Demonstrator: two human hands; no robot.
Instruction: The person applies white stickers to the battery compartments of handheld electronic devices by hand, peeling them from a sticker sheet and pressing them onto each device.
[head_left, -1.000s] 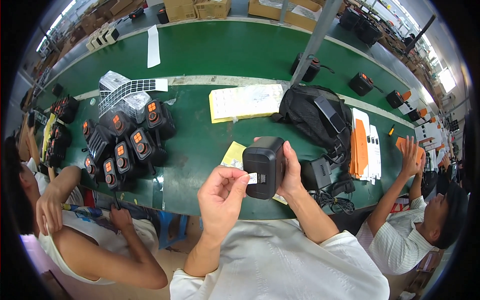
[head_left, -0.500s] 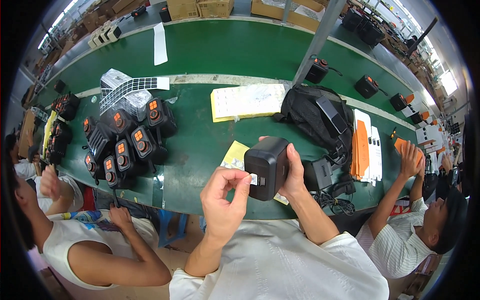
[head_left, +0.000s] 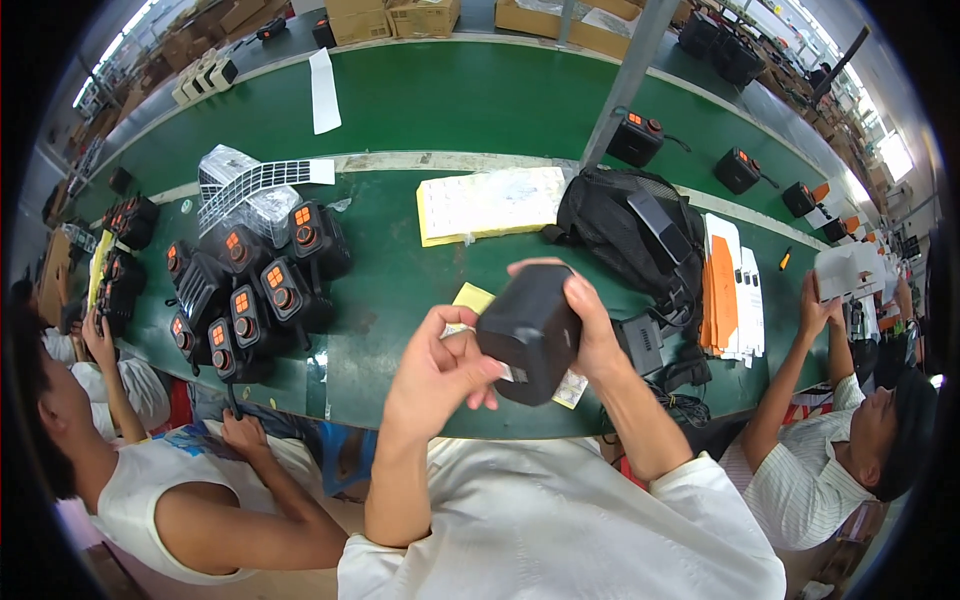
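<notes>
Over the table's near edge, my right hand [head_left: 592, 335] is wrapped round a black box-shaped device [head_left: 530, 320], which is tilted. A small white label [head_left: 512, 373] lies against the lower part of the device's near end. My left hand [head_left: 440, 365] is at that label, with the thumb tip on it and the other fingers bent; it is partly hidden what lies between them. Yellow-backed sticker sheets [head_left: 472, 298] stick out from behind the device on the green table [head_left: 390, 270].
Several black devices with orange buttons [head_left: 245, 310] stand at left, beside plastic wrap [head_left: 240, 180]. Behind lie a white-and-yellow sheet stack [head_left: 490, 205] and a black mesh bag [head_left: 610, 215]. Orange and white cards [head_left: 725, 290] lie at right. Co-workers sit on both sides; a metal post [head_left: 625, 90] rises behind.
The device has tilted and shifted slightly left in my right hand. My left fingers have moved from a tight pinch to thumb on the label. The right co-worker now holds a white piece.
</notes>
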